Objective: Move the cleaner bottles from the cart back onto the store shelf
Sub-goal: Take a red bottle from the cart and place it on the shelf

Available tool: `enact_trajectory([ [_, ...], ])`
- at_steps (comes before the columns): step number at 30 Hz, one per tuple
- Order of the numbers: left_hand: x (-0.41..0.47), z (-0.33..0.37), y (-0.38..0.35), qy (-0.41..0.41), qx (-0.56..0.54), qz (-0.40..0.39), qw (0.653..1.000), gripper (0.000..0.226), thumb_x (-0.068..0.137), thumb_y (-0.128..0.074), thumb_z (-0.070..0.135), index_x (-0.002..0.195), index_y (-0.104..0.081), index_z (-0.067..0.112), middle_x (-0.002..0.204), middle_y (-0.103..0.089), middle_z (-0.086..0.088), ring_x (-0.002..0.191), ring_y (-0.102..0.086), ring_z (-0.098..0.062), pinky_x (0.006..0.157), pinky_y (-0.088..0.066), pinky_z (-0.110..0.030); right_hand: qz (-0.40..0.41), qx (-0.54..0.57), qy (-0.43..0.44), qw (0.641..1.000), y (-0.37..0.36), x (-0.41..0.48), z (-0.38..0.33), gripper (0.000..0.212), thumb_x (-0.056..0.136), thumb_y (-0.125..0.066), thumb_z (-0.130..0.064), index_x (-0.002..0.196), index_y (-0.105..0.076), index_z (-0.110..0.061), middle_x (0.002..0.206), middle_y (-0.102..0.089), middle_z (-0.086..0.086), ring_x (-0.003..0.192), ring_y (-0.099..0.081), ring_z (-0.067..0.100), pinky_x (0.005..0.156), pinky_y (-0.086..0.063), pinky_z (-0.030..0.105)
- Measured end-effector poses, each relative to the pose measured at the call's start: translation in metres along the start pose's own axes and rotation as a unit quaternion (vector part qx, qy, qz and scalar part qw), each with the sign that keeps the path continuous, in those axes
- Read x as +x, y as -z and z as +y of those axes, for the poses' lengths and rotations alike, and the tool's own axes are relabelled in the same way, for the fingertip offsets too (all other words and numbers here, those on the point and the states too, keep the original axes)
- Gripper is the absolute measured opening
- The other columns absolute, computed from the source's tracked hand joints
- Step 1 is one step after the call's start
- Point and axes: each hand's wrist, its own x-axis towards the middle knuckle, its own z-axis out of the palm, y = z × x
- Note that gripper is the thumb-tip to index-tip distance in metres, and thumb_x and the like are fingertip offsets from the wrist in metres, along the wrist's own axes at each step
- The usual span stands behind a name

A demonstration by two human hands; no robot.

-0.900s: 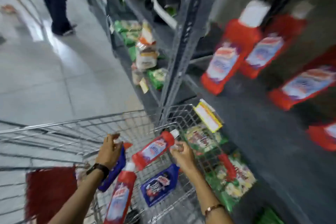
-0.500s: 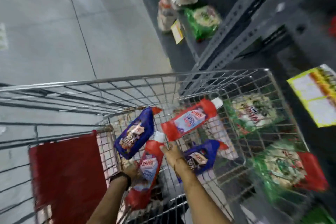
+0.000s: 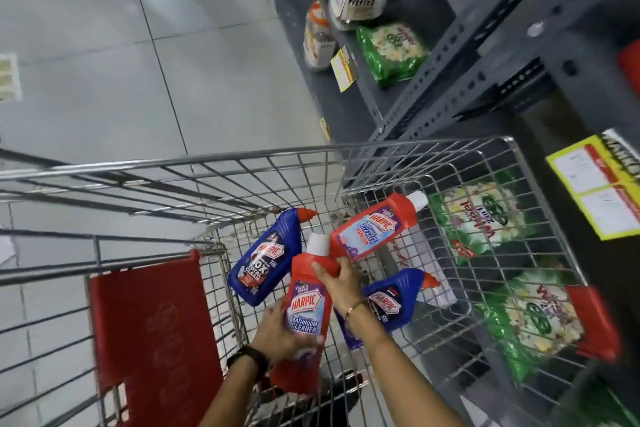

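Inside the cart point(image 3: 415, 146), both hands' grips on 2 red bottles, one base hidden: left hand point(image 3: 277, 329), right hand point(image 3: 341, 282).

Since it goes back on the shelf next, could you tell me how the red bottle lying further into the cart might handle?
The far red bottle looks like rigid moulded plastic, so probably stiff. Its flattish body should slide rather than roll. The glossy surface may be slippery.

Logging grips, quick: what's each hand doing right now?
Left hand: closed on the near red bottle.
Right hand: gripping that bottle's neck.
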Motion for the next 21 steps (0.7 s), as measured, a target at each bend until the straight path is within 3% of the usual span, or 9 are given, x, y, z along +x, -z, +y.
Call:
enact_trajectory([
  [2,-0.011,0.024,0.004,-0.047,-0.027,-0.031,0.998,0.097,0.045,-0.09,0.024,0.128,-0.04,0.016,0.108,-0.067,0.0,0.097,-0.065,-0.011,0.089,-0.053,-0.043,0.012,0.006,0.051,0.999,0.027,-0.011,-0.027,0.048,0.079,-0.065,-0.042,0.114,-0.05,-0.012,0.116,-0.059,0.015,0.1,-0.062,0.03,0.088,-0.053,0.046],
  [5,-0.027,0.07,0.007,-0.14,-0.005,-0.041,0.989,0.097,0.046,-0.088,0.02,0.129,-0.037,0.025,0.125,-0.055,-0.004,0.114,-0.055,-0.02,0.102,-0.042,-0.05,0.049,0.038,0.125,0.99,0.074,-0.036,-0.071,0.043,0.077,-0.067,-0.038,0.106,-0.053,-0.011,0.108,-0.066,0.014,0.088,-0.065,0.025,0.078,-0.055,0.037],
  [8,-0.051,0.123,0.008,-0.214,-0.03,-0.037,0.976,0.084,0.043,-0.086,0.034,0.116,-0.045,0.042,0.112,-0.063,0.015,0.1,-0.06,-0.004,0.086,-0.053,-0.03,0.091,0.111,0.194,0.971,0.123,-0.069,-0.116,0.033,0.075,-0.069,-0.033,0.1,-0.055,-0.017,0.096,-0.068,0.006,0.076,-0.064,0.014,0.067,-0.054,0.025],
  [10,-0.065,0.159,0.005,-0.258,-0.065,-0.044,0.963,0.068,0.053,-0.08,0.035,0.114,-0.051,0.039,0.096,-0.071,0.02,0.088,-0.065,0.001,0.074,-0.053,-0.018,0.132,0.17,0.251,0.944,0.153,-0.093,-0.144,0.019,0.074,-0.071,-0.026,0.085,-0.057,-0.022,0.083,-0.065,-0.001,0.069,-0.061,0.006,0.061,-0.051,0.016],
  [14,-0.099,0.225,-0.004,-0.323,-0.15,-0.058,0.933,0.031,0.091,-0.046,0.014,0.116,-0.053,0.03,0.1,-0.067,0.015,0.081,-0.066,0.005,0.063,-0.052,-0.012,0.175,0.26,0.344,0.885,0.2,-0.146,-0.189,0.017,0.071,-0.073,-0.021,0.08,-0.06,-0.018,0.082,-0.063,0.007,0.075,-0.059,0.014,0.07,-0.05,0.027],
  [18,-0.139,0.268,-0.017,-0.385,-0.172,-0.071,0.904,0.03,0.089,-0.041,0.014,0.111,-0.052,0.031,0.084,-0.073,0.026,0.079,-0.066,0.007,0.06,-0.051,-0.009,0.198,0.287,0.415,0.84,0.229,-0.194,-0.217,0.022,0.066,-0.074,-0.024,0.083,-0.061,-0.018,0.077,-0.063,-0.001,0.07,-0.059,0.005,0.067,-0.05,0.019],
  [21,-0.161,0.282,-0.026,-0.424,-0.187,-0.076,0.883,0.03,0.081,-0.045,0.022,0.108,-0.055,0.028,0.085,-0.074,0.023,0.08,-0.068,0.003,0.062,-0.053,-0.011,0.204,0.298,0.427,0.829,0.244,-0.22,-0.226,0.021,0.063,-0.076,-0.027,0.078,-0.063,-0.022,0.078,-0.065,-0.001,0.076,-0.059,0.016,0.073,-0.051,0.034],
])
